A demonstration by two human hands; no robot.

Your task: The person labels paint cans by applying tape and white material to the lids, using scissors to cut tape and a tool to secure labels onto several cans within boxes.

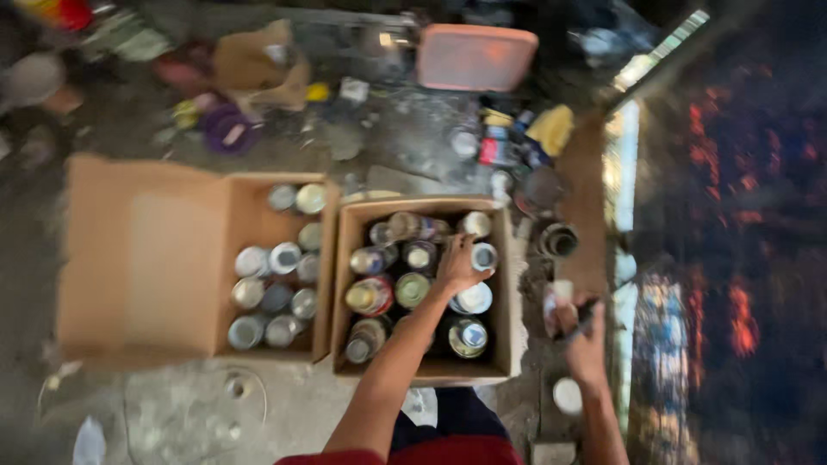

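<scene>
- nearest the camera, a red sleeve edge point(405, 456) and dark trousers point(452, 418) show at the bottom of the view; both bare forearms reach up from there
- a small white lid point(568, 395) lies on the ground just beside the right forearm; a pale round ring point(237, 385) lies on the grey floor point(172, 413) to the left
- the right hand point(579, 331) is outside the boxes, to their right; its fingers are clenched around a small dark stick-like tool point(584, 320) and it touches a pale can point(556, 303) — blur hides the exact grip
- the left hand point(459, 265) is down inside the right cardboard box point(510, 293); its fingers are spread over the tops of the cans, touching a white-topped can point(473, 299) and a bluish can point(484, 256); whether they grasp anything i cannot tell
- that box is packed with upright cans — a red-banded one point(370, 295), a green-topped one point(412, 288), a dark one point(467, 337)
- just beside it on the left, touching, a second box point(254, 202) holds silver cans point(274, 297); its wide flap point(142, 254) lies open
- an open dark tin point(558, 239) stands past the right box
- farther off: a yellow cloth point(551, 129), a purple lid point(228, 132), a torn carton point(258, 65), a pink tray point(475, 57)
</scene>
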